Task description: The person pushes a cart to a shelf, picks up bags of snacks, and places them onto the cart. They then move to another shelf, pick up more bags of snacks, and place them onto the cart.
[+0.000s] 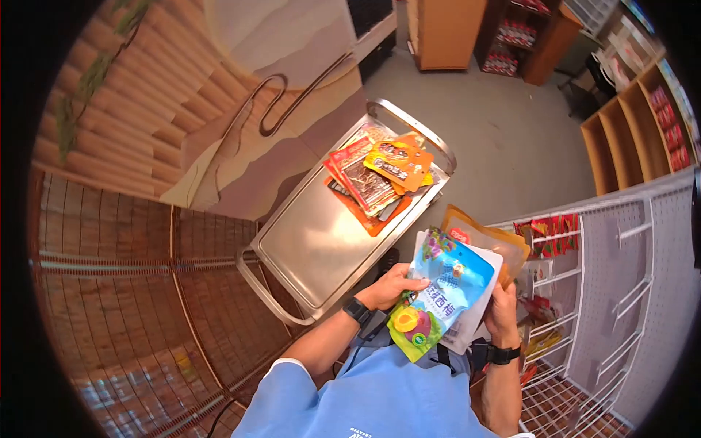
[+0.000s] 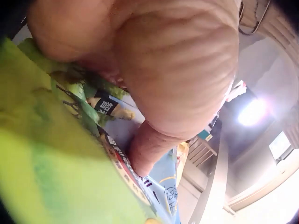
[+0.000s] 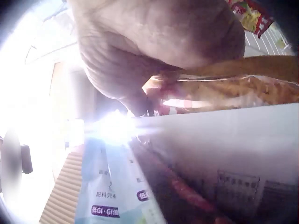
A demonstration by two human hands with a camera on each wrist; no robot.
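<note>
In the head view my left hand (image 1: 391, 287) pinches the left edge of a blue and green snack bag (image 1: 456, 285) with fruit pictured on it. Its thumb lies on the bag's front. Behind that bag are a white pouch (image 1: 471, 321) and an orange-brown bag (image 1: 517, 244), fanned out to the right. My right hand (image 1: 502, 310) grips these rear bags at their right side. In the left wrist view the green bag face (image 2: 46, 149) fills the lower left. The right wrist view shows the white pouch (image 3: 224, 135) between the orange-brown bag and the blue one.
A metal cart (image 1: 314, 241) stands ahead to the left, with several red, orange and yellow snack packs (image 1: 369, 182) piled at its far end. White wire shelving (image 1: 577, 292) with red packs is close on the right. Wooden shelves (image 1: 628, 139) stand farther back.
</note>
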